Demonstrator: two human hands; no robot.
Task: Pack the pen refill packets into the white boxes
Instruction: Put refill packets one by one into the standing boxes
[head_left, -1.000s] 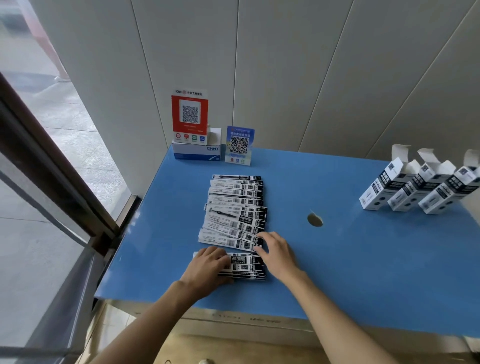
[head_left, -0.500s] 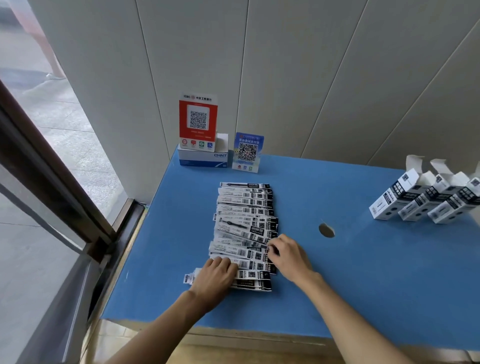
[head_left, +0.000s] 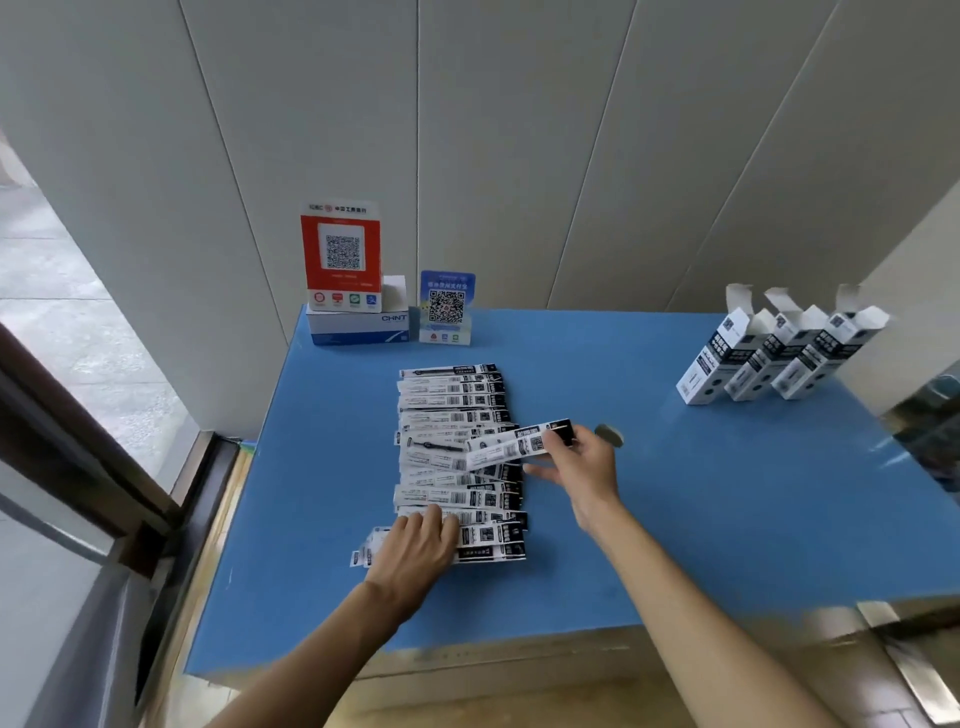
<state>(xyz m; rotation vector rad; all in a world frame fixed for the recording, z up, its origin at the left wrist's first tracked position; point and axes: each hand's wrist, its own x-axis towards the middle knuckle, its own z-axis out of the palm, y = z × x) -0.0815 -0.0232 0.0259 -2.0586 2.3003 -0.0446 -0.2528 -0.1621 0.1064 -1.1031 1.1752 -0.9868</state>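
Observation:
Several black-and-white pen refill packets (head_left: 452, 410) lie overlapped in a column on the blue table (head_left: 701, 519). My right hand (head_left: 582, 467) pinches one packet (head_left: 514, 444) by its dark right end and holds it lifted above the column. Fingers flat, my left hand (head_left: 415, 551) presses on the nearest packets at the column's near end. Three white boxes (head_left: 758, 358) with open top flaps lie side by side at the far right of the table, well away from both hands.
A red QR sign (head_left: 341, 254) stands on a white and blue CHNT box (head_left: 358, 327) at the table's far left, a small blue QR stand (head_left: 447, 306) beside it. A round hole (head_left: 609, 435) is in the tabletop. A window frame (head_left: 78, 457) runs along the left.
My right hand has picked one packet out of the column and raised it to the right. My left hand stays pressed on the nearest packets.

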